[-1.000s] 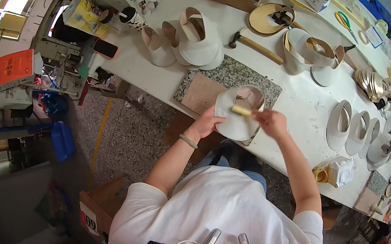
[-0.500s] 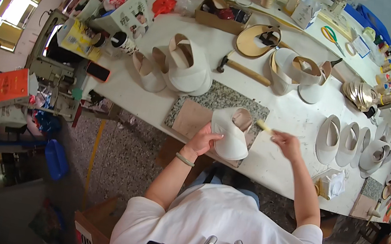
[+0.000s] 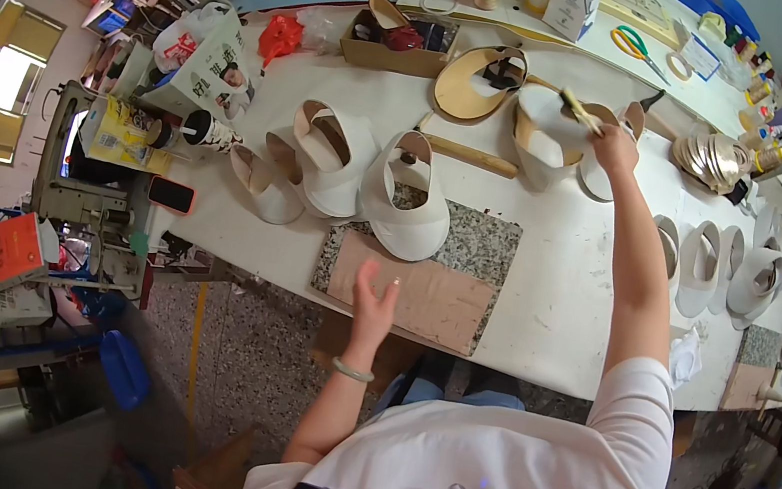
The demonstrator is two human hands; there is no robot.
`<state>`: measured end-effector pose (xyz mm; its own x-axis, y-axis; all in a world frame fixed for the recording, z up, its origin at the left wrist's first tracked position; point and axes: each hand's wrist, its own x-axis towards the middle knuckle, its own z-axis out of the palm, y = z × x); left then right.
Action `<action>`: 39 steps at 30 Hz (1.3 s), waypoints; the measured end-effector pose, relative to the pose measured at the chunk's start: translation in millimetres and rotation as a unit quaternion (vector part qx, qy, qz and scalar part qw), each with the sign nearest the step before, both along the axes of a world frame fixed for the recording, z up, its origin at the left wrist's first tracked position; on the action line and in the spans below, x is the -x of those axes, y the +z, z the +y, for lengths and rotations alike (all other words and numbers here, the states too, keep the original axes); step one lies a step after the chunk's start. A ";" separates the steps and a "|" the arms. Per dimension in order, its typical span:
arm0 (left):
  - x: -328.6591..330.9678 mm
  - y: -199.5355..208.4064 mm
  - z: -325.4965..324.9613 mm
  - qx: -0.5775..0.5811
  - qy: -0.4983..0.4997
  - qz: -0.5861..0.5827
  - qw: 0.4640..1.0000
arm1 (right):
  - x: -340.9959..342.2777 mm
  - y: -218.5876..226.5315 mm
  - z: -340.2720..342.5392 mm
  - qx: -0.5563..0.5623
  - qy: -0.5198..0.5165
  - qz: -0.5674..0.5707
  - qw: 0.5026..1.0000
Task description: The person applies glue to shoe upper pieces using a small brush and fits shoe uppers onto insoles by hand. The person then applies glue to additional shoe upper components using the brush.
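My left hand (image 3: 369, 310) is open, fingers apart, above the pinkish board (image 3: 414, 294) that lies on a speckled stone slab (image 3: 487, 244). Just beyond its fingertips a white shoe upper (image 3: 409, 237) sits at the slab's far edge, apart from the hand. Farther off on the right, my right hand (image 3: 615, 148) is closed around a small brush (image 3: 581, 111) with a pale handle. The brush is above a white upper (image 3: 538, 155) with a tan lining; whether they touch I cannot tell. More white uppers (image 3: 326, 169) stand left of the slab.
A hammer's wooden handle (image 3: 470, 155) lies behind the slab. Beyond are a tan sole-shaped piece (image 3: 474, 95), a cardboard box (image 3: 394, 55) and scissors (image 3: 642, 51). Rows of uppers (image 3: 700, 271) stand at the right. A phone (image 3: 171, 194) lies at the left edge of the white table (image 3: 552, 319).
My left hand has let go of the white upper, which now sits farther away and to the left. My right hand has moved forward with the brush, over the uppers.
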<state>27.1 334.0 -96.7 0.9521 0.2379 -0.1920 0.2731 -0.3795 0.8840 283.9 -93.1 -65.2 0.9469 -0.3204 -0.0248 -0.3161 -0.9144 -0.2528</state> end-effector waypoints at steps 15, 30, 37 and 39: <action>4.4 43.2 -221.3 0.316 -0.486 0.065 0.812 | 391.5 47.5 -6.9 -0.292 -0.310 -0.109 0.898; 63.2 36.7 -288.9 0.385 -0.492 0.215 0.751 | 522.4 -38.9 -74.0 -0.042 -0.385 0.096 0.917; 82.3 11.3 -324.9 0.384 -0.496 0.227 0.745 | 527.4 12.7 -65.4 -0.021 -0.360 0.039 0.932; 88.5 9.9 -328.5 0.393 -0.489 0.243 0.740 | 543.0 13.6 -47.4 -0.094 -0.390 -0.035 0.915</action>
<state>-61.4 5.4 -86.8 0.3685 -0.8859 -0.2817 0.5653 -0.0271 0.8245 -259.1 -140.5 -51.7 0.4338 -0.8958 -0.0969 -0.8311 -0.3563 -0.4271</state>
